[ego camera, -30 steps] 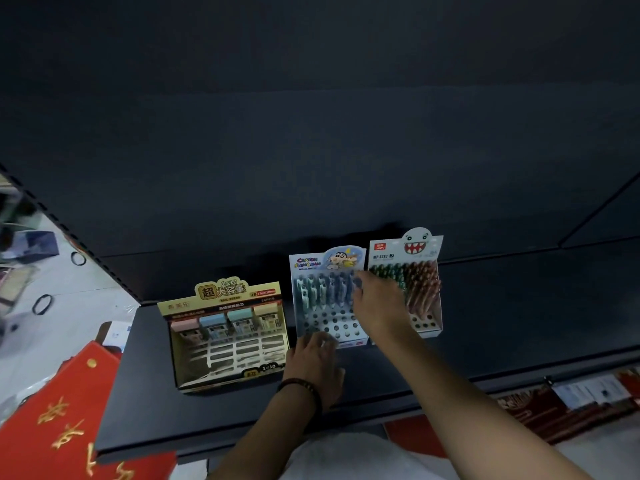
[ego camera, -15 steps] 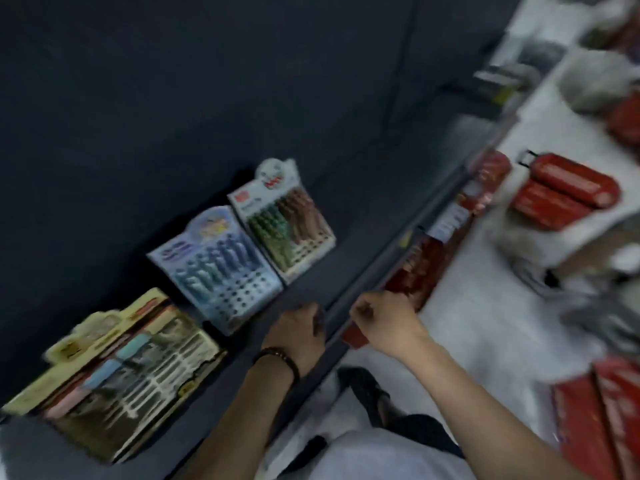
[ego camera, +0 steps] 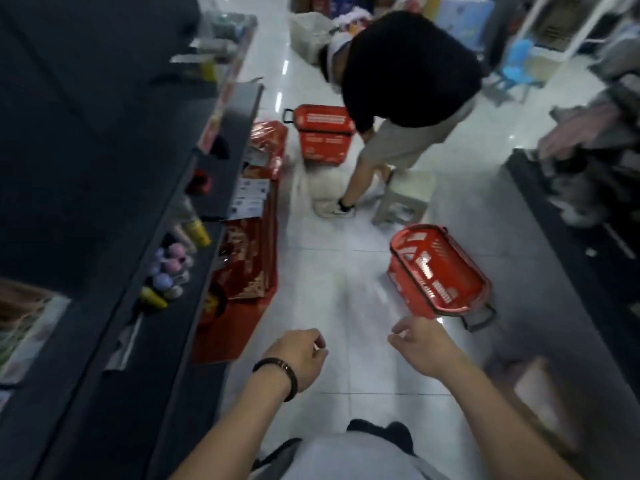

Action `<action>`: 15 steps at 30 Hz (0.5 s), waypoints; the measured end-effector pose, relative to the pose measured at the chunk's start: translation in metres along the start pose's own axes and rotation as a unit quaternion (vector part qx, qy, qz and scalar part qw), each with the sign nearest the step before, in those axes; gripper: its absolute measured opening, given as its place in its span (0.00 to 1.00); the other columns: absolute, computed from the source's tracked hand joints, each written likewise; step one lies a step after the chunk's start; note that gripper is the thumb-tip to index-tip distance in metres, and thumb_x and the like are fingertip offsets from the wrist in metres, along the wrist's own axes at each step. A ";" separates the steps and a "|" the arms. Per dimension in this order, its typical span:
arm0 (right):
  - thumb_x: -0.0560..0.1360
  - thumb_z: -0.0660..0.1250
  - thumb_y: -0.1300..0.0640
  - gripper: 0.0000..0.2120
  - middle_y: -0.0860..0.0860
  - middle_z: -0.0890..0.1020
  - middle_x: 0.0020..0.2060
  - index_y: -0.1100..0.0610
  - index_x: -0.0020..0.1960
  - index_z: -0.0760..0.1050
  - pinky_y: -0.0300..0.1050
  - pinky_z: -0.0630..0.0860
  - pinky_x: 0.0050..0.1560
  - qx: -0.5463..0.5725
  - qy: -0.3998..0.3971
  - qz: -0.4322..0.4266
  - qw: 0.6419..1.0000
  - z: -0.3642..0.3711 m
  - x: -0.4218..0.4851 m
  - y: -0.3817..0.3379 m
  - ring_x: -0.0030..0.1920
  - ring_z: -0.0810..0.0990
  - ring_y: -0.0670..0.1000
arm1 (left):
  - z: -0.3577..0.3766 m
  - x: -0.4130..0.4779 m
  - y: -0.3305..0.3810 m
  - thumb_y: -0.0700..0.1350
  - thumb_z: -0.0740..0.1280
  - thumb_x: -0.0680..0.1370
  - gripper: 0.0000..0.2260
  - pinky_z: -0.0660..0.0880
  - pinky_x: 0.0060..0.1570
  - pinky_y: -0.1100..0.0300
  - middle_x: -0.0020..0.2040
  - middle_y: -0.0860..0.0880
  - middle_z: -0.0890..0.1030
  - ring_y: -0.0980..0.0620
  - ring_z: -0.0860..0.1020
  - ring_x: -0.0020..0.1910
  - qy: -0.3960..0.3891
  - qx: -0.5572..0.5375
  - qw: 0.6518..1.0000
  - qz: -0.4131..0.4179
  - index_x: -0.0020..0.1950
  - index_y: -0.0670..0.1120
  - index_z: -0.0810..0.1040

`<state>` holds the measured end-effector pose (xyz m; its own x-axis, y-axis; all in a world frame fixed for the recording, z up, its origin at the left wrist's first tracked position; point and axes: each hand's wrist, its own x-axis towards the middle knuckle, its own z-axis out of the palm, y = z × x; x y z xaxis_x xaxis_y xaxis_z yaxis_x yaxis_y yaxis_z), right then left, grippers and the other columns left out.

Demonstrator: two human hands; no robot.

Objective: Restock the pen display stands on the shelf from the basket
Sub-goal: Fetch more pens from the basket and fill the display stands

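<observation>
Turned away from the shelf (ego camera: 69, 393), left hand (ego camera: 299, 356) and right hand (ego camera: 424, 344), loosely curled and empty, are seemingly reaching for the basket (ego camera: 438, 268) at one o'clock to restock.

Your forearms (ego camera: 225, 424) are bare along the whole length that shows. At the wrist of your left hand (ego camera: 300, 355) you wear a narrow dark bracelet (ego camera: 277, 371) with a small shiny piece set in it. Your right hand (ego camera: 426, 345) and its wrist are bare. At the bottom edge your top (ego camera: 346, 460) is pale, whitish grey, and a black shape (ego camera: 381, 433), too blurred to identify, shows just past it.
</observation>
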<state>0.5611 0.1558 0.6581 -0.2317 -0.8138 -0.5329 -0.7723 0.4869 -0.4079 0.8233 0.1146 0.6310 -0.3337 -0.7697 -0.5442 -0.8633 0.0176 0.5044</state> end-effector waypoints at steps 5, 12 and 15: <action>0.80 0.71 0.45 0.14 0.47 0.85 0.45 0.51 0.62 0.82 0.38 0.73 0.49 0.032 0.031 0.068 0.997 -0.056 0.016 0.137 0.47 0.82 0.48 | 0.075 0.065 0.121 0.55 0.64 0.80 0.07 0.82 0.49 0.56 0.48 0.55 0.82 0.54 0.82 0.46 -0.063 -0.034 0.997 0.008 0.52 0.57 0.80; 0.81 0.69 0.45 0.16 0.49 0.86 0.50 0.51 0.64 0.81 0.42 0.76 0.56 0.034 -0.011 0.106 0.994 -0.138 0.061 0.267 0.55 0.83 0.51 | 0.155 0.141 0.255 0.53 0.64 0.79 0.07 0.82 0.49 0.57 0.45 0.55 0.83 0.54 0.83 0.44 -0.137 -0.060 0.989 -0.006 0.48 0.56 0.82; 0.81 0.69 0.45 0.15 0.49 0.87 0.48 0.51 0.64 0.80 0.43 0.77 0.52 0.047 -0.015 0.131 0.990 -0.168 0.089 0.300 0.52 0.84 0.50 | 0.168 0.175 0.293 0.52 0.65 0.79 0.07 0.82 0.53 0.56 0.45 0.54 0.85 0.55 0.83 0.46 -0.153 -0.071 0.986 -0.011 0.48 0.55 0.83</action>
<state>0.2093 0.1766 0.6129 -0.3986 -0.6466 -0.6504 -0.6293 0.7087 -0.3189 0.4481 0.0922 0.5713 -0.4333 -0.5401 -0.7215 -0.8167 -0.1032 0.5677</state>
